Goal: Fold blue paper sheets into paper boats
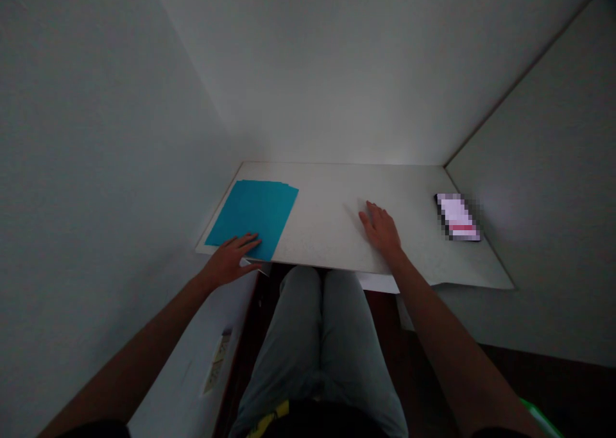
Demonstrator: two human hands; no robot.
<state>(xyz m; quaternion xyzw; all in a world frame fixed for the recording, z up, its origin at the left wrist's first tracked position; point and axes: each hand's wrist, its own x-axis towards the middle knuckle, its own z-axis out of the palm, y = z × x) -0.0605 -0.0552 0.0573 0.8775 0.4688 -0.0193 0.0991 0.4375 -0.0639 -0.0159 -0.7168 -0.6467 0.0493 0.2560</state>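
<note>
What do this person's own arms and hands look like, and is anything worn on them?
The left hand and right hand are bare, with no gloves, rings or watch visible. Dark sleeves end near the picture's bottom edge, leaving both forearms uncovered.

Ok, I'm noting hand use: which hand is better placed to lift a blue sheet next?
Probably the left hand: it reaches over the near edge of the blue sheets. The right hand is over the white tabletop, apart from them.

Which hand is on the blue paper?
The left hand: its fingers lie on the blue sheets' near edge. The right hand is at the white tabletop.
</note>
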